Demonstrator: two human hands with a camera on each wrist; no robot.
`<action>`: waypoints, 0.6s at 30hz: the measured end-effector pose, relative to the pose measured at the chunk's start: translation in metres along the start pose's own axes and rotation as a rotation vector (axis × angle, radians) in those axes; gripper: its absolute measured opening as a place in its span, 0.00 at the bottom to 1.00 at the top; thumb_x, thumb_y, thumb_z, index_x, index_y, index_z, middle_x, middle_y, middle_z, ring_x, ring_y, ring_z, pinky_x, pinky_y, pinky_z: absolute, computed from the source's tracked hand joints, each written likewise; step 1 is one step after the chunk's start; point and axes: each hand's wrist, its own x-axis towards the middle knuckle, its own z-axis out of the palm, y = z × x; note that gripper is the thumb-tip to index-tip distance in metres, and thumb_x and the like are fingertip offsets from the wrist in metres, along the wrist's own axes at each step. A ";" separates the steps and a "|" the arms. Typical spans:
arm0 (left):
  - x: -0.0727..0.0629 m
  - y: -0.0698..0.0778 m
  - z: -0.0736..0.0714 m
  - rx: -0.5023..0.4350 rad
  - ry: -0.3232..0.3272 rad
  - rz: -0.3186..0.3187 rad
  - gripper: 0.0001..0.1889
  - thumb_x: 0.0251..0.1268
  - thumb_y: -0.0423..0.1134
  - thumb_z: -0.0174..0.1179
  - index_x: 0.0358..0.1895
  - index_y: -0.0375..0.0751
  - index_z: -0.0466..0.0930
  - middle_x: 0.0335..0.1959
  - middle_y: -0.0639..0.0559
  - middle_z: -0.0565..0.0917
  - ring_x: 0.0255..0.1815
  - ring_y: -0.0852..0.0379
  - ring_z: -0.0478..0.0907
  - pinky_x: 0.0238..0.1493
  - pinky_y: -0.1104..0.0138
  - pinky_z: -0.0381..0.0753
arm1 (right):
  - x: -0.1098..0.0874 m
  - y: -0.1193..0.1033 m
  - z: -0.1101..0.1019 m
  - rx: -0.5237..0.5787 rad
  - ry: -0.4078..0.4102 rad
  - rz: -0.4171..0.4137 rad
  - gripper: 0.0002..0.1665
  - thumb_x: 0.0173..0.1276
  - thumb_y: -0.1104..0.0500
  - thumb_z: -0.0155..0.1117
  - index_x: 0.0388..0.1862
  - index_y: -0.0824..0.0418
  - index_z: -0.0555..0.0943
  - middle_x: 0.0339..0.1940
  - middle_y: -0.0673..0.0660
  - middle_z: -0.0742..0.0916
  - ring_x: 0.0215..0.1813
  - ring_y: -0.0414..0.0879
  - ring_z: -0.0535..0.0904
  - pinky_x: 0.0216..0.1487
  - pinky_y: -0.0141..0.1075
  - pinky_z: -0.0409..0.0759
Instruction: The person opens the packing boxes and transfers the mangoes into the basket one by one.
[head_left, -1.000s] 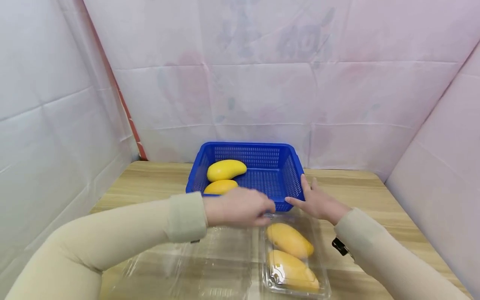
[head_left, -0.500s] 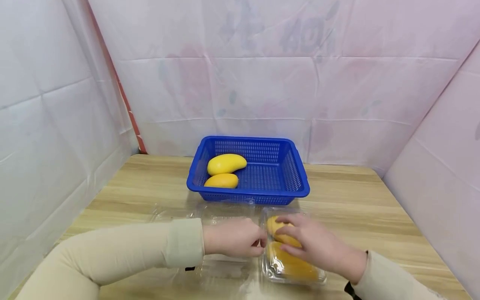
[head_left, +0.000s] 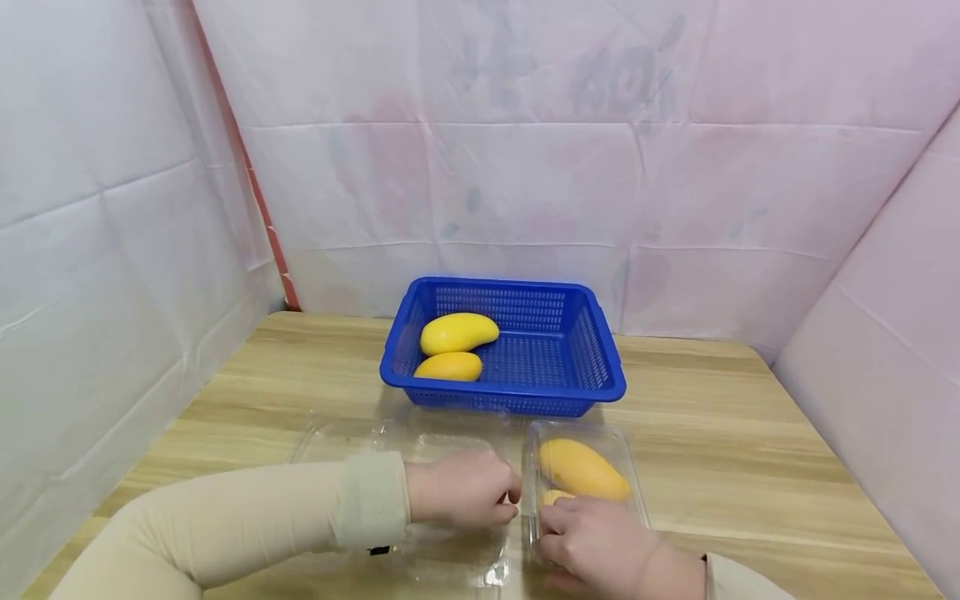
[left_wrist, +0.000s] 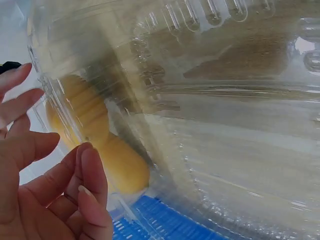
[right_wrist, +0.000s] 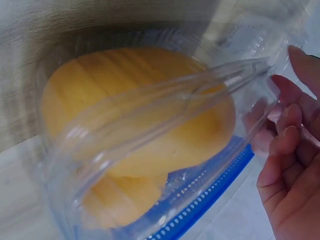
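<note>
A clear lidded plastic container [head_left: 630, 467] stands on the right, with two yellow mangoes [head_left: 585, 469] in it. Its nearer mango is mostly covered by my right hand [head_left: 603, 546], whose curled fingers grip the box near its front left corner. In the right wrist view the clear rims [right_wrist: 185, 95] run over the mangoes to those fingers. Left of it, an open clear plastic container [head_left: 431, 550] lies on the table. My left hand [head_left: 468, 487] is over it, thumb and forefinger pinching its right rim, as the left wrist view shows.
Behind the containers stands a blue plastic basket [head_left: 517, 396] with two mangoes [head_left: 459, 333] at its left side. The wooden table [head_left: 712, 400] meets white sheet walls [head_left: 525, 183] at the back and both sides.
My right hand has left the basket's right corner and come nearer, over the filled container, to its front end. My left hand has moved nearer and slightly left.
</note>
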 end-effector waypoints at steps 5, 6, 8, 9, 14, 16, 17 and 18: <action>-0.001 0.001 -0.001 0.011 -0.033 -0.088 0.07 0.59 0.46 0.60 0.33 0.51 0.85 0.22 0.65 0.80 0.23 0.67 0.74 0.24 0.72 0.73 | 0.002 -0.004 0.002 -0.068 0.005 0.011 0.18 0.37 0.49 0.76 0.13 0.48 0.71 0.20 0.41 0.69 0.23 0.35 0.66 0.22 0.25 0.62; -0.001 0.002 -0.002 0.013 -0.040 -0.099 0.07 0.59 0.47 0.60 0.34 0.51 0.85 0.24 0.65 0.81 0.24 0.67 0.76 0.25 0.72 0.74 | 0.002 -0.004 0.003 -0.076 0.010 0.013 0.18 0.37 0.50 0.76 0.12 0.48 0.71 0.20 0.42 0.69 0.23 0.35 0.66 0.22 0.26 0.62; -0.001 0.003 -0.001 0.019 -0.054 -0.110 0.08 0.59 0.48 0.60 0.36 0.52 0.85 0.25 0.65 0.81 0.25 0.66 0.77 0.25 0.71 0.74 | 0.002 -0.005 0.005 -0.092 0.024 0.015 0.18 0.36 0.52 0.75 0.11 0.48 0.70 0.20 0.42 0.69 0.22 0.36 0.66 0.21 0.26 0.63; -0.001 0.003 -0.001 0.021 -0.057 -0.110 0.08 0.59 0.48 0.60 0.36 0.52 0.85 0.25 0.65 0.81 0.25 0.66 0.76 0.25 0.71 0.74 | 0.002 -0.006 0.005 -0.098 0.032 0.018 0.18 0.36 0.52 0.74 0.11 0.49 0.70 0.19 0.42 0.69 0.22 0.36 0.66 0.20 0.26 0.63; -0.001 0.006 0.003 -0.009 -0.049 -0.078 0.08 0.58 0.48 0.61 0.35 0.53 0.86 0.19 0.66 0.78 0.20 0.70 0.71 0.22 0.74 0.71 | 0.001 -0.006 0.009 -0.141 0.060 0.012 0.16 0.36 0.55 0.69 0.12 0.52 0.68 0.19 0.45 0.69 0.22 0.37 0.67 0.19 0.25 0.62; -0.001 0.006 0.004 -0.037 -0.046 -0.065 0.08 0.59 0.47 0.61 0.36 0.52 0.86 0.18 0.67 0.77 0.19 0.72 0.69 0.21 0.75 0.69 | 0.000 -0.006 0.010 -0.152 0.062 0.020 0.15 0.33 0.55 0.68 0.13 0.53 0.68 0.19 0.45 0.68 0.22 0.38 0.67 0.20 0.25 0.62; -0.001 0.007 0.004 -0.048 -0.045 -0.061 0.07 0.59 0.47 0.60 0.36 0.52 0.86 0.19 0.67 0.77 0.19 0.72 0.68 0.21 0.76 0.69 | -0.001 -0.006 0.011 -0.151 0.063 0.030 0.16 0.32 0.56 0.68 0.13 0.54 0.68 0.19 0.45 0.68 0.22 0.38 0.67 0.20 0.25 0.62; -0.001 0.007 0.005 -0.062 -0.044 -0.057 0.07 0.59 0.46 0.60 0.36 0.52 0.86 0.19 0.67 0.76 0.19 0.73 0.68 0.21 0.76 0.68 | -0.002 -0.006 0.011 -0.147 0.062 0.039 0.16 0.31 0.56 0.68 0.13 0.54 0.68 0.19 0.45 0.68 0.21 0.38 0.67 0.20 0.25 0.62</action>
